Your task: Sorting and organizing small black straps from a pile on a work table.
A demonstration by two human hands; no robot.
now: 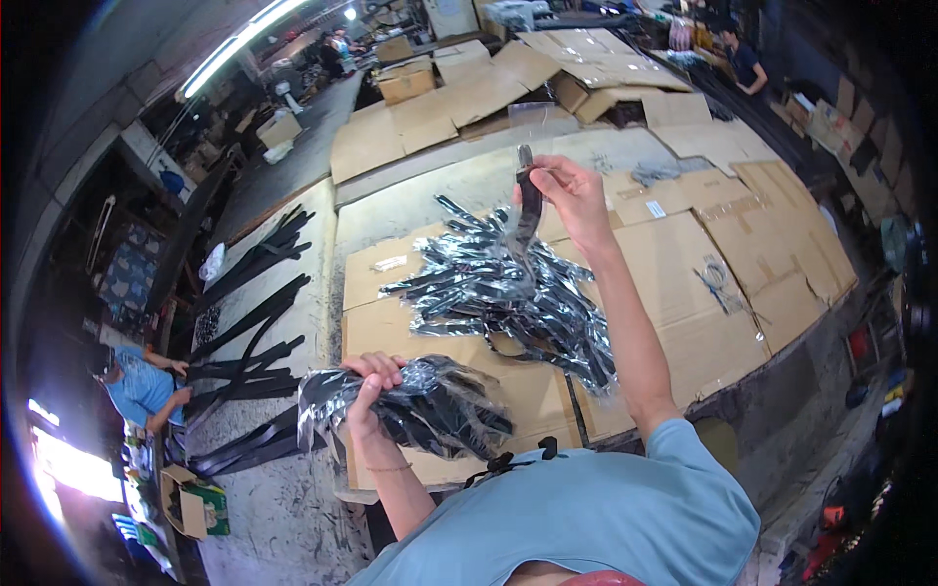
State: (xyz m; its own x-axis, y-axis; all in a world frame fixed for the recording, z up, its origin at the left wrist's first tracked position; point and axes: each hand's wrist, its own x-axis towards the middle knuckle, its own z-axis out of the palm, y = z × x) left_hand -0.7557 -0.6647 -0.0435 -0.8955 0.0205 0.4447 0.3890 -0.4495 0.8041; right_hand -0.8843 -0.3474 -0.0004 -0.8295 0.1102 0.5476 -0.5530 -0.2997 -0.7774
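My left hand [374, 388] is closed round a bundle of black straps in clear plastic sleeves [440, 410], low over the cardboard. Farther forward, my right hand [568, 194] pinches one black strap [529, 209] near its metal end [525, 155]; clear plastic film surrounds it and stands up past that end. Beneath and beyond the two hands lies a loose pile of black straps in shiny clear sleeves [469, 293], spread over flattened cardboard [374, 322]. The strap's lower end hangs over this pile.
On a table to the left lie long black strips [249, 315], where a person in blue [143, 384] works. Cardboard sheets [410, 121] cover the far tables. Twine [714, 275] lies on cardboard at the right. Another person [744, 62] is at the far right. An open carton [183, 505] stands lower left.
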